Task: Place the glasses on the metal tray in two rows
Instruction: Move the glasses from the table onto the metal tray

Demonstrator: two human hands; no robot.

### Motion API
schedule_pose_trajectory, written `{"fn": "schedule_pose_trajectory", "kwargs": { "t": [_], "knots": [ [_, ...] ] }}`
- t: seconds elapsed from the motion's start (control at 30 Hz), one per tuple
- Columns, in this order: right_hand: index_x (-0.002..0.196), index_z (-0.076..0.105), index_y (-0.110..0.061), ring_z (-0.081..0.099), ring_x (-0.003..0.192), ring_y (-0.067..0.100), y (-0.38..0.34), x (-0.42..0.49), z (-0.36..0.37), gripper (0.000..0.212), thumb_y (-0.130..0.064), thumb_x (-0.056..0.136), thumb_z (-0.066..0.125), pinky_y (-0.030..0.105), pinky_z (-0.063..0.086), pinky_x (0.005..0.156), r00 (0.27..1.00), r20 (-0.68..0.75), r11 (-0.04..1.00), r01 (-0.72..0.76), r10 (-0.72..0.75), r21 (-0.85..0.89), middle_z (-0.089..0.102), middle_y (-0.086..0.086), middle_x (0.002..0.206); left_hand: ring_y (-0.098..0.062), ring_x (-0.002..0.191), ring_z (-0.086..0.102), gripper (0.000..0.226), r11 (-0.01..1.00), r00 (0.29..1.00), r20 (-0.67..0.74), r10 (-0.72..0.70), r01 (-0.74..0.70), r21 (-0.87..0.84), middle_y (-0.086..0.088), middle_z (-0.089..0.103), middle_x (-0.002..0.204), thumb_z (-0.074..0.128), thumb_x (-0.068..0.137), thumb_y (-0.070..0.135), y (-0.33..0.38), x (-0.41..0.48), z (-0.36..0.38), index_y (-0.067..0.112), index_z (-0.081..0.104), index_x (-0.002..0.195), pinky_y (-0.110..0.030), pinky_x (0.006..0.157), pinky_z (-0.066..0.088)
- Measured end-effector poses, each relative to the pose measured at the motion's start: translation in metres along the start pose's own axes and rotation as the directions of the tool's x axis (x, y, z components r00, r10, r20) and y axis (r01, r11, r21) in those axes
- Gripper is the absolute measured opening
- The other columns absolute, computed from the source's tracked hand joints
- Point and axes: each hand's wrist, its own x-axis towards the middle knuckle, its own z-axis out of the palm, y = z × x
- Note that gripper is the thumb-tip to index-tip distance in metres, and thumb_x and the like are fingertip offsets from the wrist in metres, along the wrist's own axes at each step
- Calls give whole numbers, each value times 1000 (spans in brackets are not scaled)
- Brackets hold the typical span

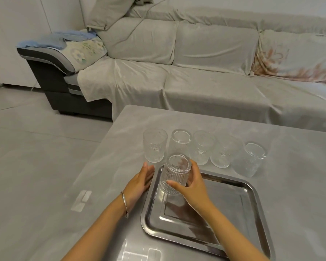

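Note:
A metal tray (248, 213) lies on the grey table in front of me. My right hand (193, 187) grips a ribbed clear glass (174, 176) standing at the tray's far left corner. My left hand (139, 182) rests flat against the tray's left edge, fingers apart, holding nothing. Behind the tray several clear glasses stand in a row on the table: a ribbed glass (154, 145) at the left, a second glass (180, 143) behind the held one, a third glass (202, 146), and others running on to the rightmost glass (249, 159).
The grey table (299, 166) extends right and towards me; its left edge runs diagonally past my left forearm. A sofa (205, 72) covered in grey cloth stands just beyond the table's far edge. Grey floor (36, 147) lies to the left.

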Motion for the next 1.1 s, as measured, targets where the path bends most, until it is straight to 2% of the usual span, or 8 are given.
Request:
{"fn": "schedule_pose_trajectory", "kwargs": {
  "t": [0.1,0.4,0.53,0.63,0.77,0.9,1.0,1.1],
  "knots": [
    [113,39,-62,53,110,-14,-1,1,3,74,-48,55,84,7,46,83,1000,-2,1000,8,-8,-7,52,-45,112,-5,123,44,83,1000,1000,17,-11,11,-10,1,41,146,25,76,67,0,0,1,15,33,139,-19,100,34],
    [112,33,-71,51,114,-13,0,-2,5,80,-54,52,83,13,45,93,1000,9,998,25,-25,-58,47,-39,120,-8,124,45,84,999,999,16,-31,32,-37,-1,41,146,24,76,68,-3,-3,2,15,31,140,-19,96,37],
    [116,32,-63,49,123,1,-4,-7,4,82,-50,54,83,23,44,101,999,28,997,46,-45,-62,47,-25,130,-5,116,49,89,996,999,16,-36,38,-86,1,43,144,28,71,73,-5,-6,1,17,34,139,-23,97,39],
    [122,31,-56,47,126,5,-9,-10,2,84,-49,56,82,23,42,102,997,63,997,47,-43,-60,45,-18,136,-12,124,48,90,989,998,-9,-63,61,-137,-1,42,145,32,70,73,-3,-6,-3,15,34,139,-29,102,40],
    [127,33,-50,41,129,0,-26,-5,-10,79,-59,60,74,23,34,107,995,60,995,79,-75,-57,41,-17,140,-18,119,51,66,985,994,-102,-42,24,-168,-1,44,143,33,87,57,9,0,-17,15,37,137,-33,98,44],
    [126,41,-44,43,127,0,-56,21,-24,73,-66,62,67,21,34,106,990,75,990,127,-122,-64,44,-18,137,-20,120,50,53,998,975,-212,63,-64,2,-6,44,142,47,89,40,35,14,-37,17,37,136,-37,100,43],
    [127,46,-36,44,123,-1,-73,48,-32,69,-60,65,66,12,32,100,984,74,966,176,-165,-188,47,-15,133,-21,128,43,60,983,963,-225,145,-114,147,-3,40,145,55,85,40,52,31,-43,20,34,138,-40,107,37],
    [126,49,-34,44,116,-4,-77,75,-42,59,-49,73,70,2,29,90,979,93,918,201,-180,-341,46,-16,130,-18,128,42,67,965,961,-199,193,-149,218,0,36,147,59,81,43,64,50,-43,23,31,138,-32,101,38]
  ]
}}
